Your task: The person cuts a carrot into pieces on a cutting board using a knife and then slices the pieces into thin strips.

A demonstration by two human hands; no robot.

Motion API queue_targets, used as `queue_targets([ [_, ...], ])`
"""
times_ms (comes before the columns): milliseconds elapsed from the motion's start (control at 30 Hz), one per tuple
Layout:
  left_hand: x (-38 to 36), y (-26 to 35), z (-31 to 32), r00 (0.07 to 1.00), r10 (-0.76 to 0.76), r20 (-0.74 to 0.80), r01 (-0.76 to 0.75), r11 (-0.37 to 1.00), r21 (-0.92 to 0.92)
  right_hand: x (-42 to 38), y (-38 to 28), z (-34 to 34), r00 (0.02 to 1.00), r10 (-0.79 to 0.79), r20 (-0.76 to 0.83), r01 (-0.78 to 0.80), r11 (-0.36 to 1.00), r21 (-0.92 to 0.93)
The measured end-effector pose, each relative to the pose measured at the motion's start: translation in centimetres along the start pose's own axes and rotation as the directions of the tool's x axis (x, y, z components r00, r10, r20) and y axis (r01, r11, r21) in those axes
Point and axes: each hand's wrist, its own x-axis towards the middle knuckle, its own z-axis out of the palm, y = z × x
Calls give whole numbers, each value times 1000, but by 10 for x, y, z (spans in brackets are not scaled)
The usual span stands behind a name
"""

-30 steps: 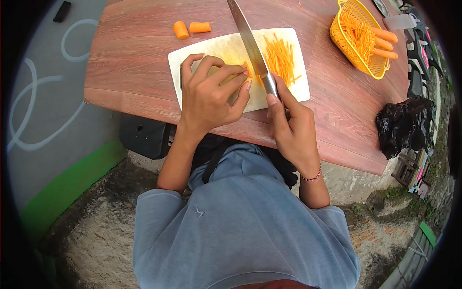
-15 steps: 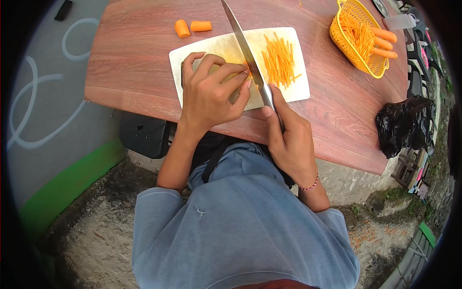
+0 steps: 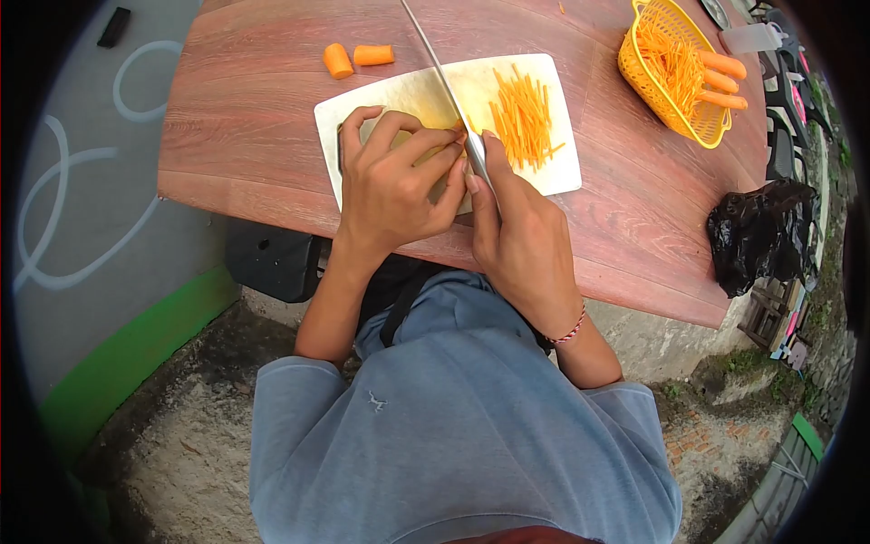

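Observation:
My right hand (image 3: 526,231) is closed round the handle of a knife (image 3: 441,77), whose blade points up and away over the white cutting board (image 3: 566,136). Curled fingers of my left hand (image 3: 399,177) press a small piece of carrot against the board, right beside the blade; most of that piece is hidden under the fingertips. To the right of the knife lies a pile of thin carrot strips (image 3: 524,118). Two short carrot chunks, one upright-looking (image 3: 337,61) and one on its side (image 3: 373,55), rest on the table beyond the board.
On the reddish wooden table (image 3: 245,118) a yellow basket (image 3: 652,91) holds shredded carrot and several whole carrots (image 3: 722,82). Near it lies a clear bottle (image 3: 752,38). A black plastic bag (image 3: 761,236) is at the table's right edge.
My right hand and the knife have moved left, closer to my left hand's fingertips, and the blade now looks narrower, seen more edge-on. My left hand has hardly moved.

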Motion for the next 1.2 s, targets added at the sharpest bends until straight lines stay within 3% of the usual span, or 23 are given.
queue_targets([
  [167, 0, 1, 0, 1000, -9, -20, 9, 1000, 16, 1, 15, -7, 1000, 0, -22, 3, 992, 129],
  [233, -1, 2, -2, 1000, -6, 8, 6, 1000, 10, -3, 16, -21, 955, 239, 176, -279, 924, 261],
  [367, -1, 2, -1, 1000, -1, 5, 1, 1000, 14, -4, 20, -29, 951, 277, 135, -304, 912, 276],
  [567, -2, 0, 2, 1000, -2, -28, 2, 1000, 20, -10, 10, -28, 983, 152, 106, -175, 951, 255],
  [1200, -2, 1, -1, 1000, -3, 2, 3, 1000, 21, -24, -3, -22, 987, 126, 97, -141, 974, 176],
])
